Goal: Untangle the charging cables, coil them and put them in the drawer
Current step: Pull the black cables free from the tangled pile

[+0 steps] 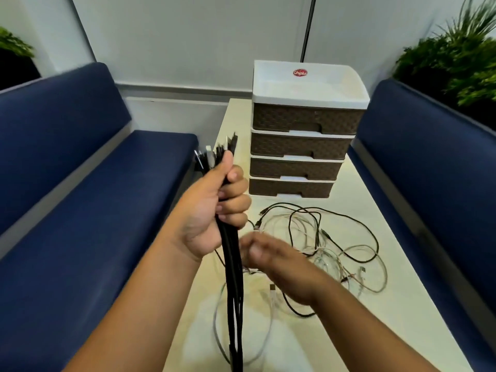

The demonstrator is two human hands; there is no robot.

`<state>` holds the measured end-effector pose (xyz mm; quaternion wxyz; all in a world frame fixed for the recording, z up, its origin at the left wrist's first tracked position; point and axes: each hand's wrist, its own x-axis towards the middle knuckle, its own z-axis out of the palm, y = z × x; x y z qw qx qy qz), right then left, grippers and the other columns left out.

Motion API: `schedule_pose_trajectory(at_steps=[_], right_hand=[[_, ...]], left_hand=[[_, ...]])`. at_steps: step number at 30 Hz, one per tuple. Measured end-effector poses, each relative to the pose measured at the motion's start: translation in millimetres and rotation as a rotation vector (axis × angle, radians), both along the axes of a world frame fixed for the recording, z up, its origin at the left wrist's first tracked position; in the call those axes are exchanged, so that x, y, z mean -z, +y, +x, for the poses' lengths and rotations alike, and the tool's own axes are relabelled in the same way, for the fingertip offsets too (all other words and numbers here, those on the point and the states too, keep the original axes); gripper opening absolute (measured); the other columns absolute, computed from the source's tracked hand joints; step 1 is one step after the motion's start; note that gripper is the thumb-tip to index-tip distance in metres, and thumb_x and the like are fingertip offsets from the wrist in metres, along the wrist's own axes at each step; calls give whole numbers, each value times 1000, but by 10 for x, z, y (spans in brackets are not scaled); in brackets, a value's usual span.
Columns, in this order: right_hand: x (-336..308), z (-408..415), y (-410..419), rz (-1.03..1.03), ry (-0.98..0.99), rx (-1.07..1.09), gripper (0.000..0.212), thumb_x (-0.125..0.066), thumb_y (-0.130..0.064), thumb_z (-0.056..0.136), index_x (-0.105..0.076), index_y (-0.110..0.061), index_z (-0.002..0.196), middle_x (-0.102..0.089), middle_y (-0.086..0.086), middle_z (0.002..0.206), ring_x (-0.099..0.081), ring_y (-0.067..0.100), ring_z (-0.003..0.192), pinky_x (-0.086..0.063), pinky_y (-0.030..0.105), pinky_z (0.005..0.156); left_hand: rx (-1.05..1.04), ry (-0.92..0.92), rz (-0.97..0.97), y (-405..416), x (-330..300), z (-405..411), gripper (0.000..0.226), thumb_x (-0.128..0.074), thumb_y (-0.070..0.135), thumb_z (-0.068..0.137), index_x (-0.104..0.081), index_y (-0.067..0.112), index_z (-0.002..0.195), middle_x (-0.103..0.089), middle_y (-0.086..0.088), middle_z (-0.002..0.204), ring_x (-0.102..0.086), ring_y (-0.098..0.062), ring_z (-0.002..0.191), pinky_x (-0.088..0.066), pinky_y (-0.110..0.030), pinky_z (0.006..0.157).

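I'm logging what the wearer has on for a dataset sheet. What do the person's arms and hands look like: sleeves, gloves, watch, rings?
Both forearms are bare as far as the frame shows, with no sleeve in view. The left hand and the right hand wear no gloves. No watch, bracelet or ring is visible, though the right hand is motion-blurred, so small items there could be missed.

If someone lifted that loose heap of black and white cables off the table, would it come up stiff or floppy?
Probably floppy: the tangled black and white cables lie in slack loops on the white table. The black cable bundle gripped by the left hand hangs limp. The crossing loops would likely snag and drag one another.
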<state>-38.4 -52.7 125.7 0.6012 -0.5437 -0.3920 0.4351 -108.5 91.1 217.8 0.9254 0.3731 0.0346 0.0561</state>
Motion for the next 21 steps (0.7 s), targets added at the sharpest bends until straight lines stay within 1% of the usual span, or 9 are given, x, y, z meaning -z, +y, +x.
schedule_pose_trajectory(at_steps=[2, 5, 7, 10, 12, 14, 16, 19, 21], right_hand=[[207, -57, -82, -133, -165, -70, 7, -62, -22, 93, -65, -16, 95, -66, -2, 89, -60, 10, 88, -47, 26, 85], [502, 106, -145, -310, -540, 49, 13, -61, -28, 95, -71, -20, 96, -67, -3, 94, -62, 7, 91, -50, 28, 88], [610, 239, -170, -334, -825, 114, 20, -59, -33, 95, -72, -19, 98, -65, -4, 95, -60, 10, 93, -49, 32, 86], [534, 407, -207, -327, -1054, 166, 28, -58, -39, 94, -74, -19, 104, -59, -1, 101, -54, 13, 97, -43, 26, 85], [342, 509, -211, -361, -1203, 211, 29, -56, -40, 95, -73, -20, 107, -56, 2, 98, -53, 17, 95, -43, 30, 80], [95, 579, -204, -437, -1227, 291, 29, -52, -40, 98, -70, -17, 101, -58, 2, 91, -55, 19, 88, -42, 33, 74], [-146, 655, -216, -453, -1149, 394, 32, -49, -39, 99, -64, -12, 90, -62, 1, 80, -57, 19, 77, -44, 34, 68], [-491, 732, -264, -355, -1008, 583, 28, -54, -36, 98, -64, -13, 85, -65, 2, 71, -61, 18, 69, -51, 41, 68], [-706, 745, -273, -211, -857, 710, 17, -61, -33, 94, -68, -19, 86, -69, 2, 72, -66, 14, 70, -55, 41, 72]], left_hand=[[16, -38, -6, 103, -64, -5, 41, -39, 48, 96, -47, 23, 64, -22, 9, 49, -11, -3, 41, -16, -12, 35], [42, -112, -47, 260, -160, -21, 44, -35, 49, 98, -49, 23, 65, -18, 9, 53, -14, -3, 40, -18, -11, 35], [57, -152, -74, 361, -187, -37, 46, -33, 49, 100, -50, 23, 66, -20, 9, 54, -17, -3, 40, -19, -12, 36], [170, -205, -163, 476, -155, -46, 46, -35, 48, 102, -54, 19, 71, -25, 9, 55, -22, -3, 42, -23, -14, 38], [227, -218, -216, 522, -127, -46, 45, -37, 47, 102, -55, 17, 74, -28, 8, 56, -25, -3, 43, -25, -16, 39], [165, -183, -185, 529, -114, -48, 46, -36, 48, 102, -55, 19, 71, -27, 8, 55, -23, -3, 42, -23, -15, 38], [29, -113, -98, 478, -147, -58, 48, -35, 50, 102, -52, 23, 66, -24, 8, 52, -17, -4, 40, -18, -12, 36], [-141, -17, 10, 397, -169, -45, 43, -42, 48, 95, -48, 25, 60, -24, 8, 46, -9, -6, 41, -11, -12, 35], [-175, 19, 41, 362, -148, -18, 38, -47, 47, 91, -48, 24, 61, -23, 9, 46, -8, -6, 39, -11, -12, 35]])
